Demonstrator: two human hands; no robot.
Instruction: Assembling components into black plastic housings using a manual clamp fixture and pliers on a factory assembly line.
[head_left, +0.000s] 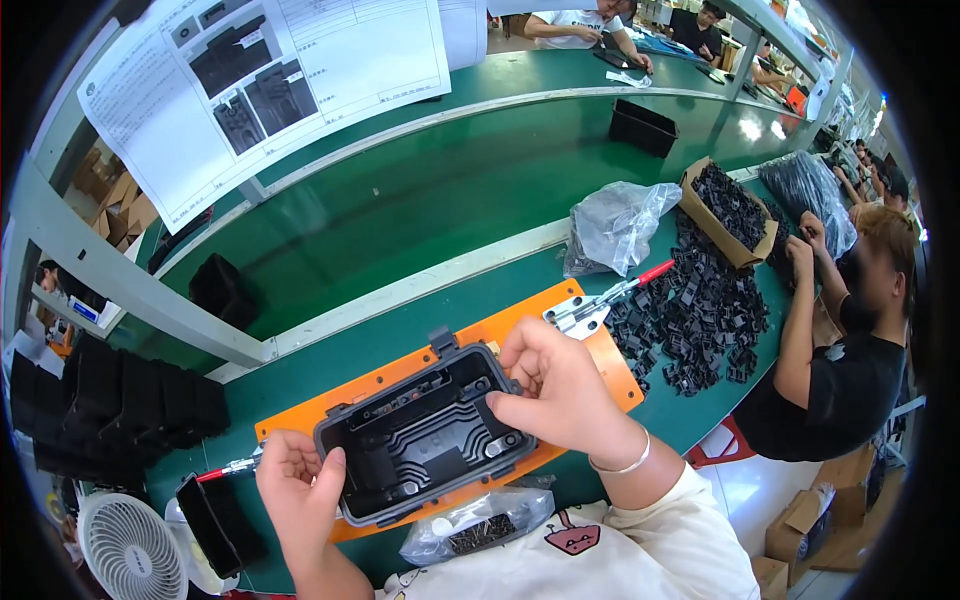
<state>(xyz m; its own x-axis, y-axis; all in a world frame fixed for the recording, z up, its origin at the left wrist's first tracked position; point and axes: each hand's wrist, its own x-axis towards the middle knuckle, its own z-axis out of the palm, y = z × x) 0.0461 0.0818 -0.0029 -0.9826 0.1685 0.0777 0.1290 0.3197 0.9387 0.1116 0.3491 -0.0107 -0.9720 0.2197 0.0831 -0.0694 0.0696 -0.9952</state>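
Observation:
An open black plastic case (430,462) with ribbed channels inside and a latch on its far side is held between my two hands, tilted toward me. My left hand (303,492) grips its left end, thumb over the rim and fingers curled outside. At the right end, my right hand (558,385) has its thumb at the rim and its fingers bent around the corner. Under the case lies an orange fixture plate (618,375); whether they touch is hidden. A toggle clamp (585,312) with a red handle sits at the plate's right, and another red clamp handle (212,474) shows at its left.
Small black plastic parts (690,320) are heaped right, beside a cardboard box (690,185) and clear bag (620,225). Stacked black cases (120,400) and a white fan (135,550) stand left. A bag of screws (485,530) lies near me. A co-worker (835,375) sits right.

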